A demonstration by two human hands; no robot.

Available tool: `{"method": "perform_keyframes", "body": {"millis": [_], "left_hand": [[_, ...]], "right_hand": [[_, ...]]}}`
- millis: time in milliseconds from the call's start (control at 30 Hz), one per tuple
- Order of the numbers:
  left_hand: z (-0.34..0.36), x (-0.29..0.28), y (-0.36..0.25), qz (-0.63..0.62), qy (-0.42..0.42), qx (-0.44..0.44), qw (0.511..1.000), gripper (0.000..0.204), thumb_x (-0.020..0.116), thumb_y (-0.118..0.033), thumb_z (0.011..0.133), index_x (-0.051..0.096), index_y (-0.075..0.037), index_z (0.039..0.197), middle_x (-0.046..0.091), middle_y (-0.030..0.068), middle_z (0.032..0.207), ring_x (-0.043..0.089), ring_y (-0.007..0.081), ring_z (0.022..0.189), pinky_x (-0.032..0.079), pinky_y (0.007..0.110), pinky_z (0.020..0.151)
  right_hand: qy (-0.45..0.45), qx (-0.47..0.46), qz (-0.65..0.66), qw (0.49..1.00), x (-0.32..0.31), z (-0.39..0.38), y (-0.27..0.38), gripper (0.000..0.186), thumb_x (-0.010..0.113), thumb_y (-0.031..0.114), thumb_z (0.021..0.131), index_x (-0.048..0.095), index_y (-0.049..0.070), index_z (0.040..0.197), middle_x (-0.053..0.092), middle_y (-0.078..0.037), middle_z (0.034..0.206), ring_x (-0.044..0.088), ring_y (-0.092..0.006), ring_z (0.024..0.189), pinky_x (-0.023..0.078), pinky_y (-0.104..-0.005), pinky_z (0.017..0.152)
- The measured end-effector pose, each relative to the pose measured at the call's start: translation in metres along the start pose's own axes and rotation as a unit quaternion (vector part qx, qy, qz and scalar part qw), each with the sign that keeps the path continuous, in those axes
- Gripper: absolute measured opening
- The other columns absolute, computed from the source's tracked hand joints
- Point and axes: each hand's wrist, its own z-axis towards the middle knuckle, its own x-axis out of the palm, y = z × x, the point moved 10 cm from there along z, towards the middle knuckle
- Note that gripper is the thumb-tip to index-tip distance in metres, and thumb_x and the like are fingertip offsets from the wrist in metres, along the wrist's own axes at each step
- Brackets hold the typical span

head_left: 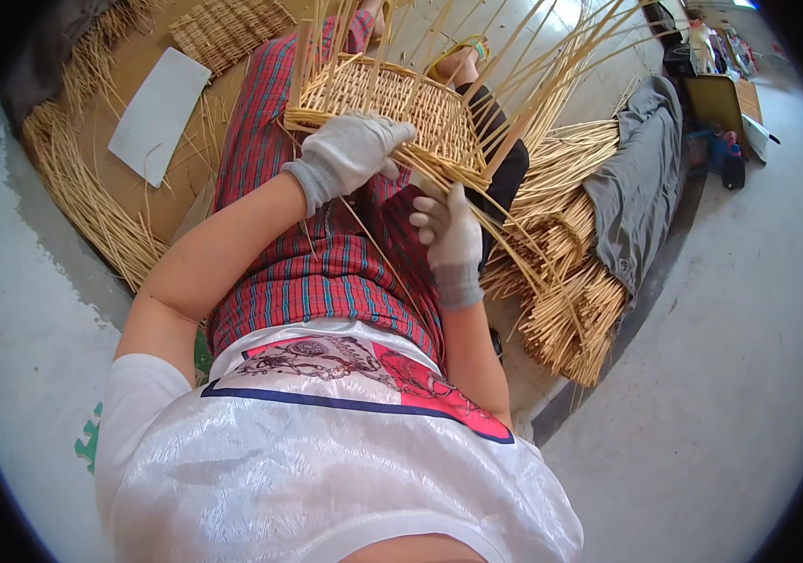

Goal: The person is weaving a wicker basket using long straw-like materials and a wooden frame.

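A partly woven wicker basket (pixel 406 101) rests on my lap, over a red plaid cloth (pixel 326 272). Long upright stakes rise all round its woven base. My left hand (pixel 352 155), in a whitish knit glove, is closed over the near rim at its left part. In a matching glove, my right hand (pixel 450 230) pinches loose wicker strands (pixel 486 220) beneath the near right corner. These strands trail off to the lower right. The undersides of both hands' grips are partly hidden.
Thick bundles of wicker rods (pixel 570 319) lie at my right, partly under a grey cloth (pixel 641 178). More wicker strands (pixel 82 197) spread along the left, by a white board (pixel 159 114) and a woven wicker panel (pixel 232 33). Various items (pixel 725 52) stand at the far right.
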Motion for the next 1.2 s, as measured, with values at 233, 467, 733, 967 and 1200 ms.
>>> {"method": "perform_keyframes", "body": {"millis": [233, 467, 733, 967, 1200], "left_hand": [[0.004, 0.003, -0.002, -0.022, -0.011, -0.034, 0.999, 0.027, 0.05, -0.013, 0.097, 0.063, -0.008, 0.121, 0.071, 0.0194, 0.107, 0.068, 0.0378, 0.105, 0.054, 0.046, 0.09], [0.007, 0.012, 0.009, -0.023, 0.063, -0.132, 0.989, 0.025, 0.052, -0.013, 0.095, 0.065, -0.011, 0.117, 0.072, 0.0153, 0.106, 0.069, 0.0346, 0.1, 0.053, 0.045, 0.088], [-0.022, -0.007, -0.03, 0.137, -0.223, 0.029, 0.965, 0.039, 0.068, -0.027, 0.086, 0.067, -0.018, 0.124, 0.058, 0.0046, 0.106, 0.057, 0.0218, 0.116, 0.035, 0.056, 0.119], [0.008, 0.009, -0.041, 0.026, -0.176, 0.017, 0.984, 0.036, 0.072, -0.023, 0.081, 0.067, -0.01, 0.114, 0.057, 0.0052, 0.099, 0.062, 0.0243, 0.096, 0.049, 0.043, 0.095], [0.008, 0.013, -0.051, 0.073, -0.169, 0.072, 0.98, 0.023, 0.066, -0.017, 0.085, 0.069, -0.013, 0.107, 0.061, 0.0056, 0.099, 0.064, 0.0258, 0.096, 0.051, 0.04, 0.089]], "right_hand": [[-0.045, -0.435, -0.472, 0.766, 0.07, -0.022, 0.178, 0.054, 0.066, 0.013, 0.097, 0.053, 0.014, 0.149, 0.072, -0.008, 0.097, 0.067, -0.015, 0.082, 0.056, -0.0317, 0.072], [0.023, -0.536, -0.559, 0.632, 0.167, 0.012, 0.224, 0.058, 0.071, 0.019, 0.094, 0.049, 0.012, 0.148, 0.071, -0.009, 0.092, 0.066, -0.0158, 0.068, 0.055, -0.0344, 0.067], [-0.022, -0.506, -0.544, 0.669, 0.192, 0.065, 0.201, 0.036, 0.056, 0.037, 0.102, 0.074, 0.006, 0.099, 0.073, -0.013, 0.075, 0.071, -0.0231, 0.068, 0.054, -0.0393, 0.067], [0.017, -0.467, -0.436, 0.769, 0.18, 0.095, 0.207, 0.039, 0.055, 0.033, 0.105, 0.074, 0.002, 0.093, 0.068, -0.008, 0.065, 0.064, -0.0207, 0.063, 0.052, -0.0347, 0.064], [0.024, -0.402, -0.311, 0.861, 0.146, 0.097, 0.191, 0.026, 0.062, 0.024, 0.102, 0.069, -0.001, 0.103, 0.071, -0.007, 0.081, 0.066, -0.0158, 0.075, 0.051, -0.0331, 0.07]]}}
